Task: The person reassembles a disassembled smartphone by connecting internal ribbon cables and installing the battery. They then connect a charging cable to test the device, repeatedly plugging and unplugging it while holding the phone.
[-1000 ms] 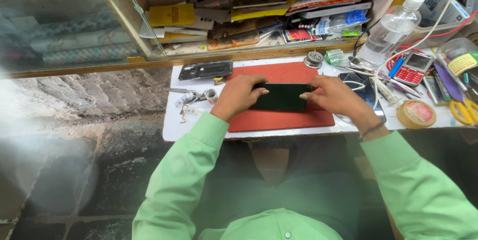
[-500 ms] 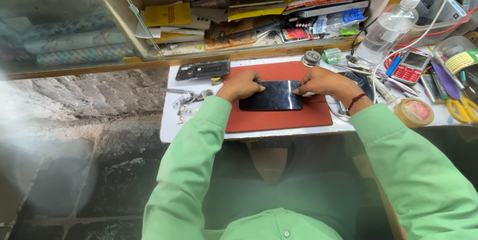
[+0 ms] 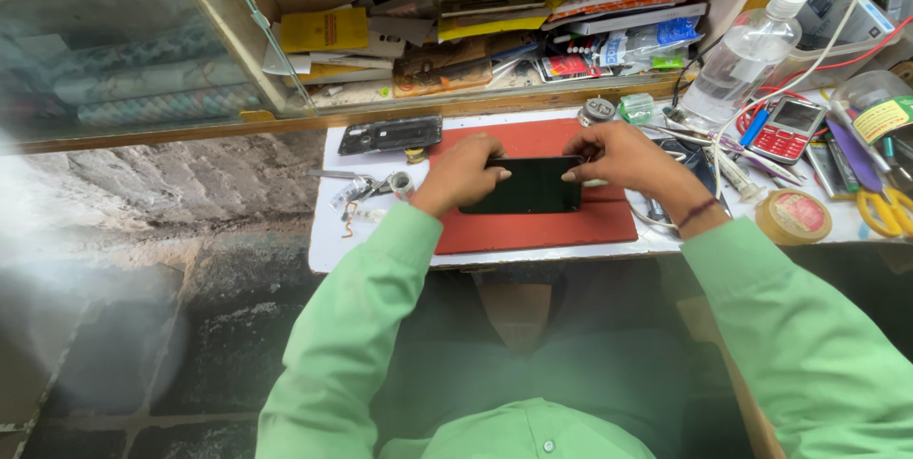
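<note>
A black smartphone (image 3: 529, 186) lies screen-up and crosswise on a red work mat (image 3: 561, 224) on a small white table (image 3: 328, 245). My left hand (image 3: 459, 174) grips the phone's left end, thumb resting on the glass. My right hand (image 3: 618, 156) grips its right end, with a dark thread band around that wrist. Both arms are in light green sleeves.
A black phone frame (image 3: 391, 135) lies left of the mat, with tweezers and small parts (image 3: 366, 191) below it. To the right are a clear spray bottle (image 3: 741, 57), a red keypad phone (image 3: 791, 129), a tape roll (image 3: 793, 215), yellow scissors (image 3: 885, 212). A cluttered shelf (image 3: 475, 26) runs behind.
The view has shifted slightly and both hands have settled on the ends of the phone; the phone stays on the red mat between them.
</note>
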